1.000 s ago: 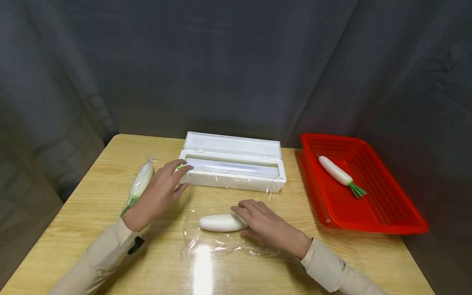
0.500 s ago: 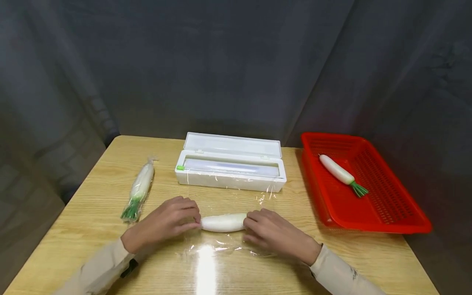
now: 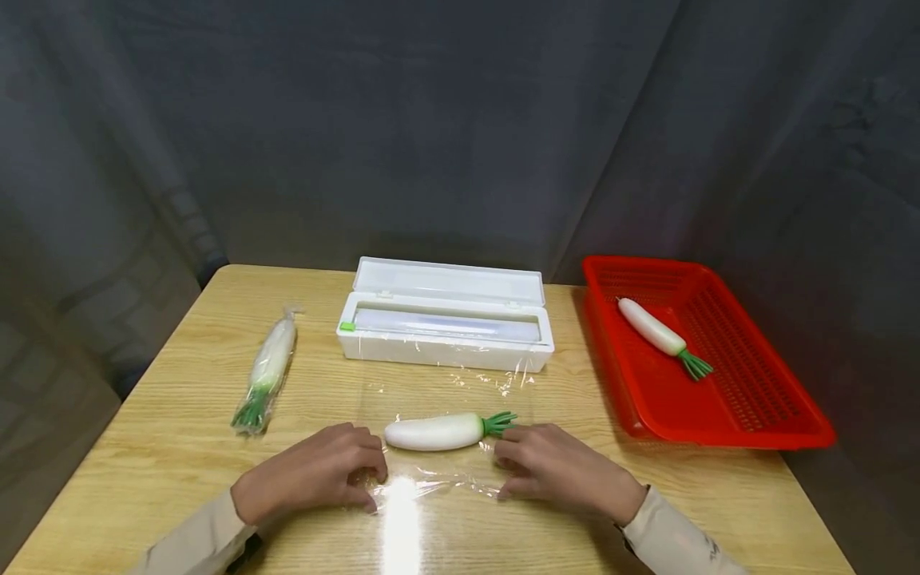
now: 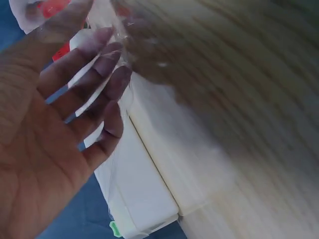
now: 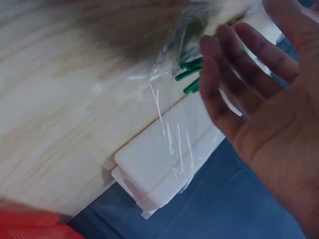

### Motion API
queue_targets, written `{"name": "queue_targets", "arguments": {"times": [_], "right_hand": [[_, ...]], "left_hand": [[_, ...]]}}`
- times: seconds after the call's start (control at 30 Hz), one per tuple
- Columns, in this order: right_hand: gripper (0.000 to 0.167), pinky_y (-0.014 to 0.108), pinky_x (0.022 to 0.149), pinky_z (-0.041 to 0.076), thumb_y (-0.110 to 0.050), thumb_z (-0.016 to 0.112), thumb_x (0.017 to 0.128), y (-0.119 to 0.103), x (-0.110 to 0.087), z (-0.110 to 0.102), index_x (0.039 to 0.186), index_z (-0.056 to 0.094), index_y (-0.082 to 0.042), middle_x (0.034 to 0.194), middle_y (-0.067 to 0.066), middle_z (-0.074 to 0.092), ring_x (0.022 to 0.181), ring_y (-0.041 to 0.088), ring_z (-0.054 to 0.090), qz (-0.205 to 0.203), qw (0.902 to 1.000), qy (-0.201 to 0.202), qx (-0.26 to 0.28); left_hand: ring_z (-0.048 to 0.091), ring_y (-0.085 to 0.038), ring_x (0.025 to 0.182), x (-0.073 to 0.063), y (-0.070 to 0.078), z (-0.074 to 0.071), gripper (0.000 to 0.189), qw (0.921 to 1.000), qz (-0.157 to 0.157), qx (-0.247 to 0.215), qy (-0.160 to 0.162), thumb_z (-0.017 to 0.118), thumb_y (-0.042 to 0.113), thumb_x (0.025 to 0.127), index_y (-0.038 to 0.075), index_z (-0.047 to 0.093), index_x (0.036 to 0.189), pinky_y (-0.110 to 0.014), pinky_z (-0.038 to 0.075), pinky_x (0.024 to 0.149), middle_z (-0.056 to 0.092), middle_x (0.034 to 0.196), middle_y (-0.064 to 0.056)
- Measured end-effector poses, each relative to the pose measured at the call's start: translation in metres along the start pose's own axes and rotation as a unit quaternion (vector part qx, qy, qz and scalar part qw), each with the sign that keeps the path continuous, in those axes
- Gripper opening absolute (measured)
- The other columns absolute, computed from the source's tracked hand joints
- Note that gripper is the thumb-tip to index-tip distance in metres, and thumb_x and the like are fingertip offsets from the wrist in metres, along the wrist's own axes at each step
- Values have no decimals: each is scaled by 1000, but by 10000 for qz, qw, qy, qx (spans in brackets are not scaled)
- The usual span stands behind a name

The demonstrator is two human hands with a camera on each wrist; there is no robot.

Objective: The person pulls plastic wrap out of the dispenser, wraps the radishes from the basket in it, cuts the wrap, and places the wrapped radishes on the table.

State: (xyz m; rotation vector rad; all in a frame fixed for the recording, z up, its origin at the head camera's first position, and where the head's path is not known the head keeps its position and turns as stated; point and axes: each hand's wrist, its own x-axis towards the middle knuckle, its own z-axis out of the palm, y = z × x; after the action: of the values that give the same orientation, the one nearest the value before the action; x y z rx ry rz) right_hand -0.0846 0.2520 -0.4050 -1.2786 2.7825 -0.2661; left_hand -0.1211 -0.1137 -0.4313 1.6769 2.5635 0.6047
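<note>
A smooth, tapering white radish (image 3: 434,432) with green stalks lies on glossy, crinkled clear film (image 3: 442,481). At its near corners the left hand (image 3: 319,471) and right hand (image 3: 564,471) bend their fingers partway — whether pinching it, I cannot tell. Wood-grained tabletop (image 3: 180,479); dark, creased curtain (image 3: 402,136) behind.

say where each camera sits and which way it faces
Head: on the head, forward and down at middle radish and box; left hand, right hand and sleeves show.
Left wrist: on that wrist, facing left palm; box beyond.
Right wrist: on that wrist, facing right palm; film and leaves beyond.
Wrist views share the box.
</note>
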Motion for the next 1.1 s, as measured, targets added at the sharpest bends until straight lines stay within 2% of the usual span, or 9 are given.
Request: {"name": "queue_targets", "arguments": {"times": [0.2, 0.33, 0.43, 0.53, 0.63, 0.73, 0.83, 0.97, 1.1], "right_hand": [[35, 24, 76, 49, -45, 85, 84, -3, -6, -8, 103, 67, -21, 96, -11, 59, 81, 2, 49, 551, 9941, -669, 645], [30, 23, 73, 45, -35, 88, 83, -3, -8, -11, 99, 66, -22, 93, -13, 54, 78, 3, 46, 618, 9921, -856, 674], [26, 21, 68, 39, -18, 86, 82, -2, -9, -11, 85, 61, -22, 84, -14, 47, 73, 3, 41, 567, 9922, -868, 687], [31, 19, 64, 35, -4, 80, 77, -1, -9, -11, 75, 56, -23, 78, -15, 42, 69, 1, 38, 465, 9934, -792, 688], [33, 18, 62, 35, 2, 76, 75, 0, -10, -11, 71, 56, -24, 75, -16, 41, 68, 0, 38, 355, 9943, -737, 677], [34, 17, 60, 34, 4, 74, 75, -1, -11, -12, 69, 55, -24, 73, -16, 41, 66, -1, 37, 383, 9940, -736, 708], [33, 19, 60, 34, 3, 72, 79, -1, -12, -15, 70, 54, -23, 73, -15, 40, 66, 1, 36, 519, 9935, -719, 707], [30, 21, 60, 36, 0, 71, 84, -2, -12, -21, 74, 53, -21, 75, -13, 41, 66, 3, 37, 677, 9940, -605, 612], [26, 22, 59, 37, -3, 71, 89, 0, -13, -26, 79, 54, -20, 76, -12, 44, 67, 4, 39, 809, 9937, -523, 579]], "left_hand": [[49, 1, 85, -4, 11, -5, 41, 9977, -571, -103, -360, 81, 60, 79, 23, 68, 92, -28, 50, 79, 60, 95, 16], [48, 1, 88, -5, 18, -9, 44, 9935, -922, -323, -583, 78, 64, 80, 23, 69, 95, -29, 49, 80, 60, 99, 16], [45, 0, 87, -6, 23, -10, 48, 9934, -888, -220, -685, 79, 65, 75, 24, 66, 94, -27, 46, 78, 55, 98, 17], [40, -1, 84, -6, 27, -7, 48, 9955, -675, 178, -639, 85, 60, 69, 24, 59, 87, -25, 43, 75, 47, 94, 17], [38, -2, 80, -6, 29, -5, 42, 9957, -582, 511, -505, 93, 40, 72, 25, 56, 82, -23, 40, 72, 44, 89, 16], [41, -2, 76, -5, 30, -6, 32, 9959, -567, 599, -365, 90, 17, 75, 25, 59, 80, -23, 42, 69, 47, 85, 15], [45, 1, 72, -4, 28, -8, 26, 9970, -572, 405, -341, 82, 10, 83, 26, 63, 79, -22, 44, 66, 52, 81, 18], [44, 5, 68, -6, 25, -13, 21, 9967, -658, -25, -468, 76, 12, 93, 26, 66, 80, -21, 45, 66, 54, 81, 21], [45, 6, 70, -9, 21, -17, 19, 9962, -670, -344, -434, 72, 12, 98, 25, 69, 85, -19, 47, 67, 57, 83, 22]]}}
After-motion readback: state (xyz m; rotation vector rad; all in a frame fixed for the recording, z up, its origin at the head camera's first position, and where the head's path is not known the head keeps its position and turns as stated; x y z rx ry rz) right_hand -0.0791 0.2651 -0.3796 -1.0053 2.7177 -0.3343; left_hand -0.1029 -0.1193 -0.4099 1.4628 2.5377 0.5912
